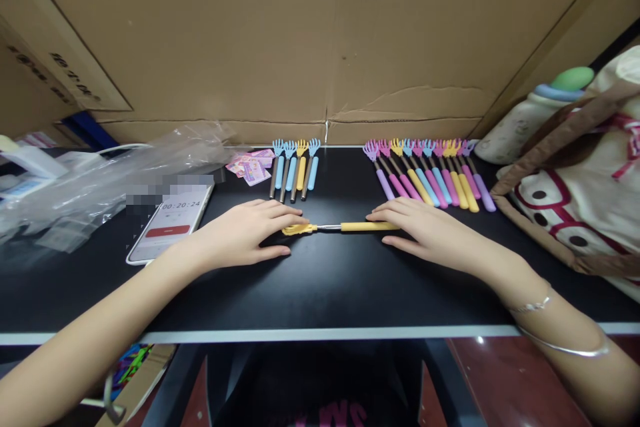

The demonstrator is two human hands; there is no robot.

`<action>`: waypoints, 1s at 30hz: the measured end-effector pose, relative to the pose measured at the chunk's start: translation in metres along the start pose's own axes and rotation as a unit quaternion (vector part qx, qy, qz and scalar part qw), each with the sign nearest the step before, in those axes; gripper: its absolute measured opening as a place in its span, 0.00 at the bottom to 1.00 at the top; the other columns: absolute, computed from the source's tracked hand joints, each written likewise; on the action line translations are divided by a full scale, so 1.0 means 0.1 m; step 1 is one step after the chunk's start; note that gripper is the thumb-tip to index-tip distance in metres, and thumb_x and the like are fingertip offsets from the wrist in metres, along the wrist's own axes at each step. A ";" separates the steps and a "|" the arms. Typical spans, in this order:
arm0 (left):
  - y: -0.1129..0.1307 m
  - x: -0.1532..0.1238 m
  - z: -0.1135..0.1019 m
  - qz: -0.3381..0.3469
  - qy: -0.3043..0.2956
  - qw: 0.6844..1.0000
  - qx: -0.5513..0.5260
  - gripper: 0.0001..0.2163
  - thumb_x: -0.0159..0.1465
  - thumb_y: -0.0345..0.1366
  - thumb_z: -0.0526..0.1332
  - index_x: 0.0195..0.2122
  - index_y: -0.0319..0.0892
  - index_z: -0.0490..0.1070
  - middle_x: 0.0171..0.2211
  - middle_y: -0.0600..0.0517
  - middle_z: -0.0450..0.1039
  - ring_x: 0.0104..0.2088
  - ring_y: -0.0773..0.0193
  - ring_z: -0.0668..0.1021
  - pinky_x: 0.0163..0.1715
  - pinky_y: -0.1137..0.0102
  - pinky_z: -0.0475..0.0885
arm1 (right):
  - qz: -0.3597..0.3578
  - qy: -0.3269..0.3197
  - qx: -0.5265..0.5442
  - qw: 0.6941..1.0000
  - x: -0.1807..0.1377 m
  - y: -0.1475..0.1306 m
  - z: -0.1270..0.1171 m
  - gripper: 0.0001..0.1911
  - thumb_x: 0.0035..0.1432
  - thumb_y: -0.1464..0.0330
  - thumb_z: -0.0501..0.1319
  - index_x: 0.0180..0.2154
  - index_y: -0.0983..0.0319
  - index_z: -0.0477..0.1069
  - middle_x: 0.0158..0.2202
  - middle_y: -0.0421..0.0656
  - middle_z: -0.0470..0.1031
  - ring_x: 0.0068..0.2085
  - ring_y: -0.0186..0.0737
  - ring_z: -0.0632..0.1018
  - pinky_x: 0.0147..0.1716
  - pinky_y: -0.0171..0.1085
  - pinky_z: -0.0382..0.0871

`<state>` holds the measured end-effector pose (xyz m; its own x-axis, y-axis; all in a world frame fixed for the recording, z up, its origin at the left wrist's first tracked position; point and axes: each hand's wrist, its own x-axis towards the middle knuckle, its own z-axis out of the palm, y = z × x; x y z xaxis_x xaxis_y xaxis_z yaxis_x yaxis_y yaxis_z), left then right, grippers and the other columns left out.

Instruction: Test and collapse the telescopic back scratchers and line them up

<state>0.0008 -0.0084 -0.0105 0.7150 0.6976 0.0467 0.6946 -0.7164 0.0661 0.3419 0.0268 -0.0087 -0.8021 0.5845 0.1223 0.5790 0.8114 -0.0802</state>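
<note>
A yellow back scratcher [340, 227] lies crosswise on the black table [320, 287], claw end to the left, handle to the right. My left hand [247, 233] rests flat with fingers stretched, fingertips touching the yellow claw end. My right hand [425, 230] lies flat too, its fingers laid on the yellow handle. Neither hand wraps round the scratcher.
Several blue and yellow scratchers [295, 170] lie at the back centre, and a longer row in pink, purple, yellow and blue [430, 173] to their right. A phone [170, 223] showing a timer, clear plastic bags [100, 180], pink slips [250, 167] and a cloth bag [575, 173] surround them.
</note>
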 end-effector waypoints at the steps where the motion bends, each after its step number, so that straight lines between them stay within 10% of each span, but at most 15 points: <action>1: 0.00 0.00 0.00 0.000 0.000 1.000 0.000 0.21 0.68 0.45 0.55 0.60 0.47 0.63 0.59 0.49 0.68 0.56 0.57 0.72 0.57 0.62 0.65 | 0.000 -0.001 -0.001 1.000 0.00 0.00 0.00 0.17 0.64 0.62 0.55 0.50 0.63 0.70 0.47 0.50 0.74 0.48 0.46 0.74 0.48 0.46 0.69; 30: -0.03 0.01 0.03 0.002 0.000 1.000 -0.011 0.21 0.68 0.46 0.54 0.60 0.46 0.63 0.59 0.48 0.67 0.57 0.58 0.71 0.58 0.64 0.65 | -0.003 -0.001 -0.003 1.000 0.02 -0.01 0.00 0.15 0.64 0.64 0.54 0.49 0.63 0.70 0.47 0.50 0.74 0.48 0.46 0.74 0.48 0.47 0.69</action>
<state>-0.0008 -0.0057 -0.0135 0.7181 0.6943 0.0466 0.6895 -0.7190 0.0870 0.3397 0.0275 -0.0080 -0.8058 0.5796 0.1216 0.5751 0.8148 -0.0733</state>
